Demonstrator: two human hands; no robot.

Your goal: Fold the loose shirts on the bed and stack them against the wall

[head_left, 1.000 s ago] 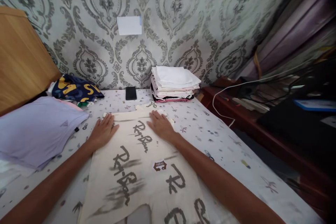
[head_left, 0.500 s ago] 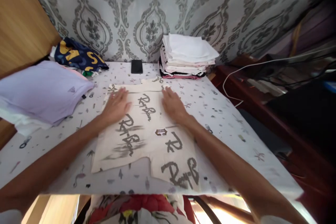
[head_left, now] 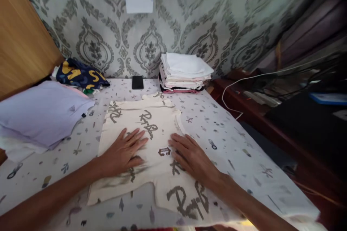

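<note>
A cream garment (head_left: 159,122) with dark lettering and a small brown emblem lies spread on the table in front of me. It looks like a shirt, partly folded, with a sleeve-like part toward the near right. My left hand (head_left: 126,151) rests flat on its left middle, fingers stretched out. On the right, my right hand (head_left: 191,155) lies flat over the cloth beside the brown emblem, fingers extended and close together. Neither hand grips the fabric. Parts of the lettering are hidden under both hands.
A neat stack of folded clothes (head_left: 184,74) stands at the back right, near a black phone-like object (head_left: 137,82). To the left lie a lavender garment (head_left: 46,112) and a navy-and-yellow cloth (head_left: 81,74). A white cable (head_left: 223,95) hangs over the dark red furniture on the right.
Both hands have slid toward me over the garment, from its far part to its middle. The camera view has tilted upward, showing more wall.
</note>
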